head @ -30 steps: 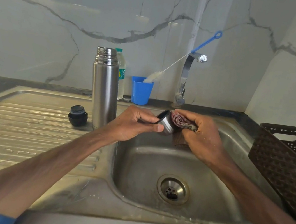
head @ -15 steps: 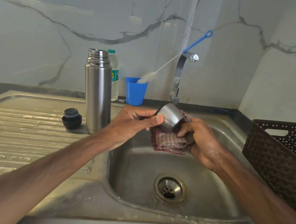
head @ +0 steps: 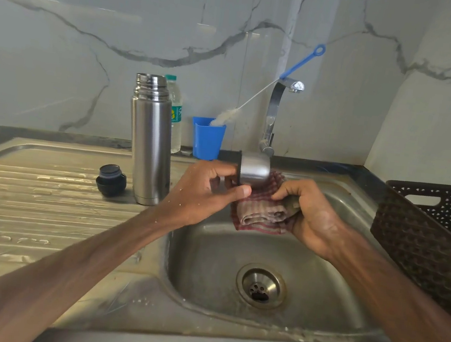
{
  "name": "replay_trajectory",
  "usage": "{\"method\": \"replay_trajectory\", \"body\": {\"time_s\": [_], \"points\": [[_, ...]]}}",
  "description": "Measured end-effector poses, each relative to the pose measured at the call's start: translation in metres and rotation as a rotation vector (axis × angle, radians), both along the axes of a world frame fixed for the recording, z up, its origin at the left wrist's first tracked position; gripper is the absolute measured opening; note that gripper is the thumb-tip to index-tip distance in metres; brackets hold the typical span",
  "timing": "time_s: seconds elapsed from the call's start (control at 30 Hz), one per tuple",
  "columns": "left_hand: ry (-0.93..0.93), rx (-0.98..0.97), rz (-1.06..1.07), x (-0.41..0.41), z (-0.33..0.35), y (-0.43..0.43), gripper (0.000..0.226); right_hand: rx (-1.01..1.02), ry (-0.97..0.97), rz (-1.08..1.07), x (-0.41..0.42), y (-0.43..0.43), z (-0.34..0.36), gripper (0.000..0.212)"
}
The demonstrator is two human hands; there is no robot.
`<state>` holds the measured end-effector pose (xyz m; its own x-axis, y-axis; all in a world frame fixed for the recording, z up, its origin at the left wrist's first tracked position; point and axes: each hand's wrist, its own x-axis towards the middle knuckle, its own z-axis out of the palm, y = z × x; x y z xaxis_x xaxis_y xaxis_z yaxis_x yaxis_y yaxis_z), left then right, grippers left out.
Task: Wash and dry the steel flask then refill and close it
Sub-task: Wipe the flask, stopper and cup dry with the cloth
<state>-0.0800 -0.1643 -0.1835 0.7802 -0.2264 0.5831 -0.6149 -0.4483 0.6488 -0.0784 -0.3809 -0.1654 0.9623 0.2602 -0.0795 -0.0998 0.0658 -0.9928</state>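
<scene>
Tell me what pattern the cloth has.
Reddish-and-white checks; the cloth shows best in the head view.

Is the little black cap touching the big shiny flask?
Apart. The head view shows a thin strip of draining board between the black cap and the flask, which stands upright beside it.

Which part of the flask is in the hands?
The steel cup lid, held over the sink; the flask body and black stopper stand on the drainboard.

Brown perforated basket [head: 416, 239] far rt; blue cup [head: 207, 139] at back, brush [head: 227, 116] leaning in it; marble wall [head: 60, 63]
</scene>
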Motion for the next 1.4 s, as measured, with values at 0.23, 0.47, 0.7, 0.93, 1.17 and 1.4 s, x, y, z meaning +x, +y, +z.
{"method": "replay_trajectory", "body": {"time_s": [0.23, 0.47, 0.7, 0.93, 1.17, 1.4], "points": [[0.192, 0.118, -0.029, -0.002, -0.003, -0.006, 0.062, -0.154, 0.036, -0.103, 0.006, 0.002, -0.007, 0.046], [0.19, 0.065, -0.053, -0.014, 0.002, -0.018, 0.026, -0.121, 0.061, -0.146, 0.004, 0.001, -0.002, 0.049], [-0.299, 0.309, 0.093, 0.005, -0.005, -0.012, 0.025, 0.08, 0.129, -0.071, 0.002, 0.002, 0.003, 0.035], [-0.354, 0.517, 0.06, 0.015, 0.002, 0.004, 0.032, 0.049, 0.121, -0.076, 0.001, 0.0, 0.004, 0.038], [-0.328, 0.652, -0.002, 0.006, -0.004, 0.003, 0.036, -0.13, 0.047, -0.082, -0.003, 0.005, -0.004, 0.023], [-0.443, 0.829, 0.13, 0.012, -0.009, 0.008, 0.016, -0.275, -0.095, -0.169, -0.004, 0.007, 0.003, 0.013]]}}
